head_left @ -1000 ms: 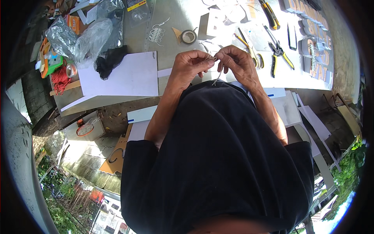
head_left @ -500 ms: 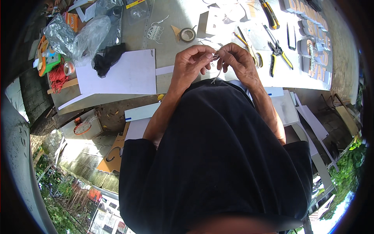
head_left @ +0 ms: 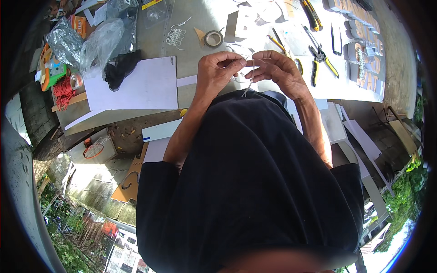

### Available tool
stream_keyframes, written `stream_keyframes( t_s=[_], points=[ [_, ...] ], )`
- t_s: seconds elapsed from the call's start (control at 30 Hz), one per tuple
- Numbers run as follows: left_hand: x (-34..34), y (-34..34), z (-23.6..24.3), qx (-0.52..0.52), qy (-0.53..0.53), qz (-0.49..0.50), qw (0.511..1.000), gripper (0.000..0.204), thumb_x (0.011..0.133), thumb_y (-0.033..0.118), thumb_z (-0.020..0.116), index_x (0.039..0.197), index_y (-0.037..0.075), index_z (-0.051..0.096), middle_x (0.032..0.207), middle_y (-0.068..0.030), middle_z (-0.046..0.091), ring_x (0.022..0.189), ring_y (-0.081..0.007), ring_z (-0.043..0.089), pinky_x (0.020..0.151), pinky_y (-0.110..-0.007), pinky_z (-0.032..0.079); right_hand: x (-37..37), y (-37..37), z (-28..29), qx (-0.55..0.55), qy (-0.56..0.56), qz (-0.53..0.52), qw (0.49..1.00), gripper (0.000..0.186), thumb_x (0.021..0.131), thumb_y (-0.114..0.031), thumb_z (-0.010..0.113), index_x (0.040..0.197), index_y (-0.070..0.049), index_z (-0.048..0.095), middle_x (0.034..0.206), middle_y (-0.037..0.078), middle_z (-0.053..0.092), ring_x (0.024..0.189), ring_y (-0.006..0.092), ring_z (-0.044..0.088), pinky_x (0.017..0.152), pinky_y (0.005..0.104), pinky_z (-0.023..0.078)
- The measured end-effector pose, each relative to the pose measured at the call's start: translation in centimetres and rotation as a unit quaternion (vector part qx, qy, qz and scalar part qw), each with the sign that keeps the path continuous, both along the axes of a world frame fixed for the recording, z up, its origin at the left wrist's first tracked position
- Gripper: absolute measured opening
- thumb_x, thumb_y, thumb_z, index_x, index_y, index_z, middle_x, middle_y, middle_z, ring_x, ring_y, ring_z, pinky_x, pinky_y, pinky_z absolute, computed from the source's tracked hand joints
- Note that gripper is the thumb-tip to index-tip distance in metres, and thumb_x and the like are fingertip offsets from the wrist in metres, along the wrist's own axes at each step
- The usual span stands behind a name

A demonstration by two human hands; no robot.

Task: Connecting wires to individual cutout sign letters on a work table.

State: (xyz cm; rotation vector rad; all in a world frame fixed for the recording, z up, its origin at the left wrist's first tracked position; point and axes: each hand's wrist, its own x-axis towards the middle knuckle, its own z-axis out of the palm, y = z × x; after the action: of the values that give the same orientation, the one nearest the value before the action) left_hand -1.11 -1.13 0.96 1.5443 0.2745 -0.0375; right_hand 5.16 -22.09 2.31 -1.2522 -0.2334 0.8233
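Up over the near part of the table, my left hand (head_left: 221, 73) pinches a thin white wire (head_left: 251, 76) between thumb and forefinger. My right hand (head_left: 281, 73) is just across from it, its thumb and forefinger closed around the same wire and its other fingers loosely spread. Between the hands the wire's loose end hangs down, forked at the tip, in front of my dark shirt. The fingers partly hide the upper wire. Scissors (head_left: 298, 65) and a pencil-like yellow stick (head_left: 276, 42) lie just beyond my right hand.
Nearby lie a tape roll (head_left: 213, 39), a looped white wire string (head_left: 175, 36), yellow-black wire strippers (head_left: 321, 58), a utility knife (head_left: 312, 16) and black tweezers (head_left: 337, 41). Block letters (head_left: 364, 54) line the right. Plastic bags (head_left: 102, 45), a white sheet (head_left: 145, 93) and red cord (head_left: 63, 94) occupy the left.
My right hand's lower fingers have spread and its wrist has turned a little. My left hand has shifted slightly left, still pinching. The wire's loose end hangs a little further left.
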Motion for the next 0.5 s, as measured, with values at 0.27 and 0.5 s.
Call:
stream_keyframes(
  t_s=[0.27, 0.5],
  points=[
    [-0.1, 0.1, 0.3, -0.036, 0.043, -0.004, 0.998, 0.014, 0.085, 0.009, 0.079, 0.096, -0.001, 0.076, 0.074, -0.0041, 0.07, 0.06, -0.0053, 0.059, 0.049, -0.019, 0.041, -1.1, 0.1, 0.1, -0.045, -0.07, -0.051, 0.995, 0.038, 0.094, -0.009, 0.07, 0.126, 0.005, 0.056, 0.113, 0.021, 0.071, 0.093, 0.0287, 0.074, 0.081, 0.0367, 0.062],
    [-0.1, 0.1, 0.5, -0.052, 0.042, -0.001, 0.998, 0.015, 0.085, 0.01, 0.08, 0.095, -0.001, 0.076, 0.075, -0.0044, 0.071, 0.06, -0.005, 0.059, 0.048, -0.019, 0.042, -1.8, 0.7, 0.9, -0.249, -0.363, -0.1, 0.892, 0.028, 0.088, -0.006, 0.075, 0.113, 0.001, 0.065, 0.1, 0.015, 0.075, 0.078, 0.0216, 0.076, 0.071, 0.0326, 0.06]
  ],
)
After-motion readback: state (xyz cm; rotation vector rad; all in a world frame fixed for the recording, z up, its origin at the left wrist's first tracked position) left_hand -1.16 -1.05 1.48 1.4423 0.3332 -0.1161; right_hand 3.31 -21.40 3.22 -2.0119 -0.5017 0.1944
